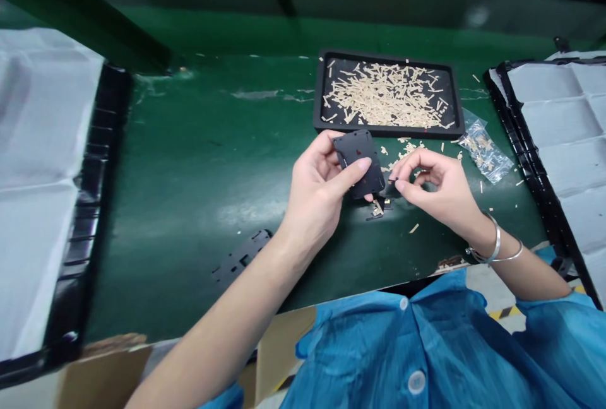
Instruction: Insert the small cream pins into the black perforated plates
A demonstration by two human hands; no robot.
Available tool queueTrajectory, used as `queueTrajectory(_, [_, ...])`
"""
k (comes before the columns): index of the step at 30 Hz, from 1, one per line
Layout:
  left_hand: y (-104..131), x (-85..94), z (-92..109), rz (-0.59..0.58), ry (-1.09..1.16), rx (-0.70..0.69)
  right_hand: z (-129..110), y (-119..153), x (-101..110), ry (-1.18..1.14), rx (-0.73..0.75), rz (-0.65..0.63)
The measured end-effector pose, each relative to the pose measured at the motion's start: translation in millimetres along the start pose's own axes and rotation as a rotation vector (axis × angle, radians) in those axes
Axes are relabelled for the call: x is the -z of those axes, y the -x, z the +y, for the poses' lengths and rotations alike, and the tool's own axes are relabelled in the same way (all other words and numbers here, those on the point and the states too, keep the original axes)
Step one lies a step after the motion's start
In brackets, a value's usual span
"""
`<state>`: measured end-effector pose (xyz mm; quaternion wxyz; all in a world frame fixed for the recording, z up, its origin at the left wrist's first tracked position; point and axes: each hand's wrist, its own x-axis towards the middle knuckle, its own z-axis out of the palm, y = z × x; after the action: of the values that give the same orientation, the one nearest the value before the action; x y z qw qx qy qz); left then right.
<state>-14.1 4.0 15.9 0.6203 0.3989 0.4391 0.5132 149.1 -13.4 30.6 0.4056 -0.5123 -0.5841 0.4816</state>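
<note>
**Left hand (315,185) and right hand (440,191) apart, each gripping a part, above the worktop (189,137)**

Green worktop fills most of the view, scuffed along its far side. White-covered panels with black edging stand left (42,175) and right (558,118). Wearer in a blue garment (369,358) at the near edge; cardboard (286,339) below it.

Black tray (426,133) on the far right part of the worktop, ahead of the hands. Heap of pale strips (383,96) inside, loosely piled, thinning toward the tray's sides.

Left hand clamped on a flat black plate (357,144), thumb across its face, plate tilted, just in front of the tray. Second black plate (243,255), with cutouts, lies on the worktop beside the left forearm, partly hidden by it.

Clear bag (487,151) near the tray's front right corner, pale bits inside. Two silvery bangles (497,242) on the right wrist. Small cluster of dark and pale scraps (377,208) just below the held plate.

Right thumb and forefinger pinched on a tiny dark piece (392,180), near the held plate but not touching it. Exact shape too small to tell.
</note>
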Motion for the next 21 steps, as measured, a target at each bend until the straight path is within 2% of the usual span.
queueTrajectory(6, [4.0, -2.2, 1.4, -0.012, -0.162, 0.032, -1.5, 1.1, -1.1, 0.012, 0.009, -0.002])
queueTrajectory(10, [6.2, -0.6, -1.0, -0.008, -0.289, -0.018, -2.5, 1.1, -1.7, 0.036, 0.007, -0.002])
queueTrajectory(21, [8.0, 0.2, -1.1, -0.012, -0.287, -0.022, -3.8, -0.3, -1.0, 0.026, -0.008, -0.031])
